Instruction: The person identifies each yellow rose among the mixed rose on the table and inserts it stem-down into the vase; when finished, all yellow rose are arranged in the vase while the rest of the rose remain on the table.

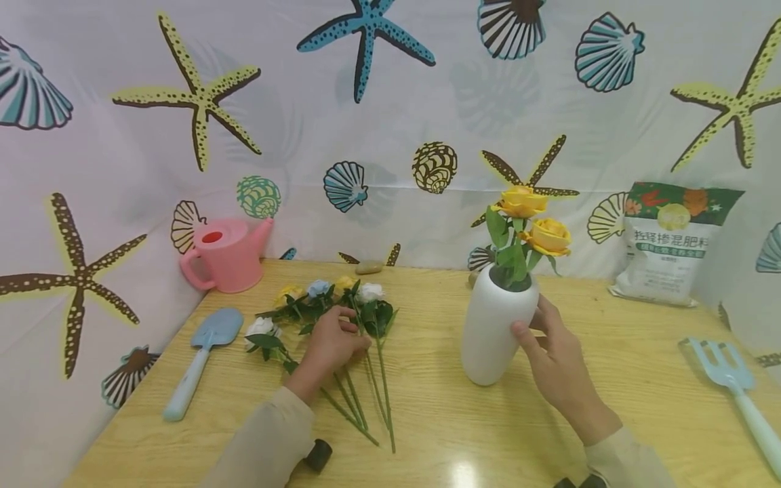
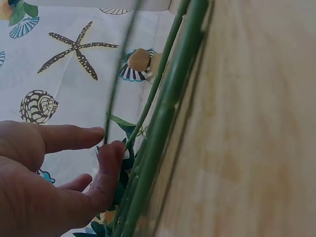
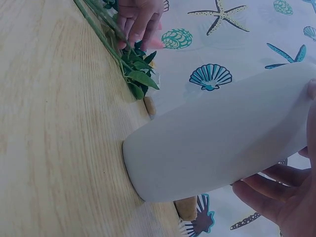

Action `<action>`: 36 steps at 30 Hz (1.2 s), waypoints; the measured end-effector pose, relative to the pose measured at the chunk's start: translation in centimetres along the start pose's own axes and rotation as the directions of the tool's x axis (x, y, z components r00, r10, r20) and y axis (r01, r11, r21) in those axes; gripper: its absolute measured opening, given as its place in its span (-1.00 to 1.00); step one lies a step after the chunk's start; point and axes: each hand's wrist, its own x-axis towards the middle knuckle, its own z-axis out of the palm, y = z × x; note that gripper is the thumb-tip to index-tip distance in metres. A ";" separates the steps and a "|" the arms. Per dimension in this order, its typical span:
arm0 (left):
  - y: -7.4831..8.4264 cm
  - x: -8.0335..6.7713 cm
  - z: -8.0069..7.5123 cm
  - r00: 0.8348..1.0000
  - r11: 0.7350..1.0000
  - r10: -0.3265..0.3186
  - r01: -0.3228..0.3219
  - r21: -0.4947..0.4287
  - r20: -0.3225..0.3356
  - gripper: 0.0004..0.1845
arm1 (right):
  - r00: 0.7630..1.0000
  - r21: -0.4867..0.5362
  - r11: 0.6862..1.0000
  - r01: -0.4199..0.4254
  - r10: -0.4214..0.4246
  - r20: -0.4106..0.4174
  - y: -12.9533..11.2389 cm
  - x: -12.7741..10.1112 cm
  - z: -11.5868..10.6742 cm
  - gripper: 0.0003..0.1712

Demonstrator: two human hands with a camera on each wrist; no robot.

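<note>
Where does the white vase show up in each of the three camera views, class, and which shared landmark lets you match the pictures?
Head view: the white vase stands right of centre on the table, the right hand holding its side.
Left wrist view: the vase is not in it.
Right wrist view: the vase fills the middle and right, its base on the wood.
Shared landmark: the green flower stems on the table.
</note>
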 end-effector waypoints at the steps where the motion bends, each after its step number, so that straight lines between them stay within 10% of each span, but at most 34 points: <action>1: 0.0 0.0 0.0 1.000 0.999 -0.005 0.005 -0.041 0.002 -0.37 | 1.000 -0.002 1.000 -0.002 0.002 -0.001 0.0 0.0 0.0 -0.35; 10: 1.4 0.1 -0.8 1.000 0.923 -0.015 0.011 -0.385 -0.008 -0.41 | 1.000 0.008 1.000 -0.006 0.006 -0.006 0.2 -0.2 -0.3 -0.36; 19: 4.5 -1.0 -1.8 0.994 0.845 0.055 -0.095 -0.526 -0.090 -0.41 | 1.000 0.015 1.000 -0.007 0.007 -0.006 0.4 0.1 -0.4 -0.36; 29: 10.0 -2.4 1.6 0.962 0.617 0.209 -0.269 -0.740 -0.175 -0.49 | 1.000 0.019 1.000 -0.002 0.002 -0.001 0.3 0.2 -0.3 -0.37; 36: 15.1 -2.8 3.6 0.917 0.520 0.318 -0.382 -0.764 -0.242 -0.56 | 1.000 0.017 1.000 -0.010 0.010 0.002 0.3 0.3 -0.4 -0.36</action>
